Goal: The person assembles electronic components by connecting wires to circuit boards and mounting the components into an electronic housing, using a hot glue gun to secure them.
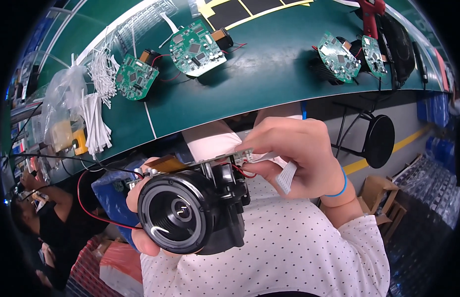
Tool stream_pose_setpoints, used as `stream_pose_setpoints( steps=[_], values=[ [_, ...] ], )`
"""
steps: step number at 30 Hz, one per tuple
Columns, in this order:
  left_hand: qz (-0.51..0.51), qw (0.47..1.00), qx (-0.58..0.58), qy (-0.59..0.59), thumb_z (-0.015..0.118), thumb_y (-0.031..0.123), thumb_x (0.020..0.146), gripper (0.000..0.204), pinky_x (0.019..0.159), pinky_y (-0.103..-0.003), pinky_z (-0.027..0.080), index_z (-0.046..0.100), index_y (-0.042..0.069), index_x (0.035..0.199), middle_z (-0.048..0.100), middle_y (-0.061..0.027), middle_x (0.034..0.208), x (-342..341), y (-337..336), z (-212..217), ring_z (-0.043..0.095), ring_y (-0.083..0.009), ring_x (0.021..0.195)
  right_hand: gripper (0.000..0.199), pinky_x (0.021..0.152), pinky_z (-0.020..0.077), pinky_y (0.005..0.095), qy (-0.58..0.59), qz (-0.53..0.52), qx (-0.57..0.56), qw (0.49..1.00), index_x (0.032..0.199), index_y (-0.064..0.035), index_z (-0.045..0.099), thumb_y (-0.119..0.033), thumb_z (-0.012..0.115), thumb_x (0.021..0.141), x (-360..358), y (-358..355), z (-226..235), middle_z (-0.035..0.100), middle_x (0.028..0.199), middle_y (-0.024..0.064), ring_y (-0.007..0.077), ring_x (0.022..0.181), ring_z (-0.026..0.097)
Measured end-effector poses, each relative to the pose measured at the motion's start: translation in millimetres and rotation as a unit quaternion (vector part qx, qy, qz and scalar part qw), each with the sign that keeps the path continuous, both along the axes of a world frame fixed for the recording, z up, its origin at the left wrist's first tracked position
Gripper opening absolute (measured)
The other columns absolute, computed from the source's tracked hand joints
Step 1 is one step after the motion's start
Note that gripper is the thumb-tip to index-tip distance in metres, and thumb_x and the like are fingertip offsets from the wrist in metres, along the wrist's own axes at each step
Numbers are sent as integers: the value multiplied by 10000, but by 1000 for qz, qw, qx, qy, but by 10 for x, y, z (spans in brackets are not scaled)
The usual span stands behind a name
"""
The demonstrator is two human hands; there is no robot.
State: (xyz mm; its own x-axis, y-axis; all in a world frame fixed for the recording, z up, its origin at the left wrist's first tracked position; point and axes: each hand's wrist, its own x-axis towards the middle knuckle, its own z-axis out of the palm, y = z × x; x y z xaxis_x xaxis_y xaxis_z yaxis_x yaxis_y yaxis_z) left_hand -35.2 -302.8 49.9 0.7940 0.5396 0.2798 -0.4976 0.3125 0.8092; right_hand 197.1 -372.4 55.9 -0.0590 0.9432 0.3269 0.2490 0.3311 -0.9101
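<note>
Held below the near edge of the green surface (269, 74), a black lens module (190, 213) sits clamped in the left hand (140, 218), while the right hand (299, 153) pinches shut on its white ribbon cable (287, 177) beside the red wire (247, 173). Seating the cable cleanly likely calls for a straight, gentle push. Round green circuit boards (196, 48) line the far edge; a clear plastic bag (64, 91) lies at the left end.

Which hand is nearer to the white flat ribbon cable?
Right. The right hand pinches the white ribbon cable at the board's edge, while the left hand is apart from it, cupping the black lens module from below.
</note>
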Motion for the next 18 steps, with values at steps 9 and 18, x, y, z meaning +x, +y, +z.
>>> stream_pose_setpoints(
  steps=[9,18],
  values=[
    [336,758,543,134,647,31,640,348,778,-479,464,575,148,959,383,-113,1183,-160,-92,-32,476,-416,1007,174,557,465,281,-85,78,-54,992,931,21,569,-82,551,792,-238,175,87,593,751,139,257,612,586],
    [706,543,372,262,701,130,669,599,927,-449,394,368,94,1166,212,-189,1340,-1023,-530,-346,400,-408,1121,316,492,428,267,-96,-3,48,994,820,48,600,-230,459,873,-627,849,725,586,652,93,148,525,542]
  ],
)
